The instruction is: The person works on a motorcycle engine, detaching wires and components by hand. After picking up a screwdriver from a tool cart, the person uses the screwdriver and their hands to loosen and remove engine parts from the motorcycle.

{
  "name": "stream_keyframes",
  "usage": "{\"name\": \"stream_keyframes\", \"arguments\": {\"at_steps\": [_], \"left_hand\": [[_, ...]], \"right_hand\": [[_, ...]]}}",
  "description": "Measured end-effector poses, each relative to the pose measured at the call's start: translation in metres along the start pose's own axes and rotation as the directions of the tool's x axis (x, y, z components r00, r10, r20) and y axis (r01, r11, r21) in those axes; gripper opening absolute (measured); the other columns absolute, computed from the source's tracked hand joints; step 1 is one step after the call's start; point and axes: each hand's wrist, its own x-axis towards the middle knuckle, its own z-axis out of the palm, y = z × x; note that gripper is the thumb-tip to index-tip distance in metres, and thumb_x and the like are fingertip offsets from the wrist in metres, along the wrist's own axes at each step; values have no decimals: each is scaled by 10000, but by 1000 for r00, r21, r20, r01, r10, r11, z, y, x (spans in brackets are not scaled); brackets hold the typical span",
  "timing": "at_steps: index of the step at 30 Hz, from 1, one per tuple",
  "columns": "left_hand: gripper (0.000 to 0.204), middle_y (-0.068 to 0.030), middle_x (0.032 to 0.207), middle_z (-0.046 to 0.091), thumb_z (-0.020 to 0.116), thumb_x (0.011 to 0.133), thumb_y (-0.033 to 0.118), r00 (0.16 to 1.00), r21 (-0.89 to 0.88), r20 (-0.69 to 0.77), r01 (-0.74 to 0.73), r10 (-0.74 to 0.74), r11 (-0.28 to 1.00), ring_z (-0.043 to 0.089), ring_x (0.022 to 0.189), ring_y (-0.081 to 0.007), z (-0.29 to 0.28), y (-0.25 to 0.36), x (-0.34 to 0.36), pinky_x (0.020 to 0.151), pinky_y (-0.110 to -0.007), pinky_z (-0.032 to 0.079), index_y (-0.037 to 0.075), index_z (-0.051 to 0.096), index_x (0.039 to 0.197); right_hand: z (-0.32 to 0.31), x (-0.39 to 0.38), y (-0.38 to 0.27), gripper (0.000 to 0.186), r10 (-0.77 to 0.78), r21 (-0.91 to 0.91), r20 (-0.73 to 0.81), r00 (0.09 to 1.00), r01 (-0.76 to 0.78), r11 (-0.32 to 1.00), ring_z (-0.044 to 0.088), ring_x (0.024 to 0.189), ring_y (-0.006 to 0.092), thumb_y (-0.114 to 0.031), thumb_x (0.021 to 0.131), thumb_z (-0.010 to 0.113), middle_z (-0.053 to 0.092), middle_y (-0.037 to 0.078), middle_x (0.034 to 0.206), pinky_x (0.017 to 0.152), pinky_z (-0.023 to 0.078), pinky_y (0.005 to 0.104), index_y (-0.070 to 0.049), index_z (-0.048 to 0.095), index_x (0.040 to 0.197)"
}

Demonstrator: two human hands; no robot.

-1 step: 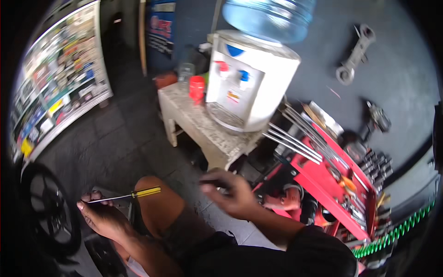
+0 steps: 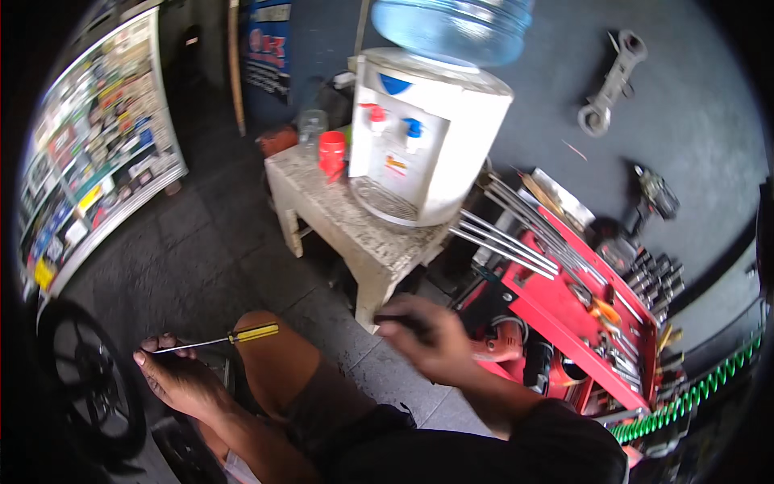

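A person looks down at their own 2 bare hands above a dark tiled floor (image 2: 201, 266). The left hand (image 2: 179, 375) is low at the left, beside the person's bent bare knee (image 2: 270, 355), and its fingers are closed around the thin metal shaft of a screwdriver with a yellow and black handle (image 2: 242, 335); the handle points toward a small speckled stone table (image 2: 355, 234) that stands at the middle of the scene. Left of that hand, farther from the table, is a black spoked wheel with a rubber tyre (image 2: 89, 391). The right hand (image 2: 427, 339) hovers just in front of the table's near corner, fingers curled around a small dark object (image 2: 399, 319) that is blurred, so I cannot tell what it is. On the table stands a white water dispenser with 1 red tap and 1 blue tap (image 2: 423, 137), topped by a blue upturned water bottle (image 2: 451, 28). A red plastic cup (image 2: 331, 155) and a clear glass (image 2: 312, 125) stand on the table just left of the dispenser. Right of the table is an open red metal tool chest (image 2: 580, 315), with long steel rods (image 2: 516, 234) lying across its top and reaching over the table's edge. A grey metal connecting rod (image 2: 613, 81) lies on the floor well beyond the chest.
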Motion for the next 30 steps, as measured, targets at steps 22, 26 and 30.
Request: {"name": "stream_keyframes", "arguments": {"at_steps": [22,26,30], "left_hand": [[375,-65,836,550,522,1010,403,980,128,166,92,-113,988,469,679,-120,50,-53,20,577,-234,361,35,575,963],[365,-65,833,549,512,1015,396,976,151,180,93,-120,984,460,672,-122,54,-54,21,586,-236,359,40,574,968],[354,-70,846,569,518,1016,383,966,126,224,100,-127,987,487,676,-115,53,-59,20,571,-233,370,37,582,982]], "right_hand": [[-343,-125,-49,212,102,-692,-704,703,-711,127,699,852,358,-143,765,638,700,223,855,788,544,432,-4,737,890],[-378,-160,-10,249,113,-622,-781,615,-747,-235,700,742,381,-223,772,659,697,226,783,696,545,458,6,722,845],[-388,-175,35,600,237,-570,-818,524,-792,-218,700,754,386,-567,823,621,692,249,789,689,537,494,24,718,791]]}}
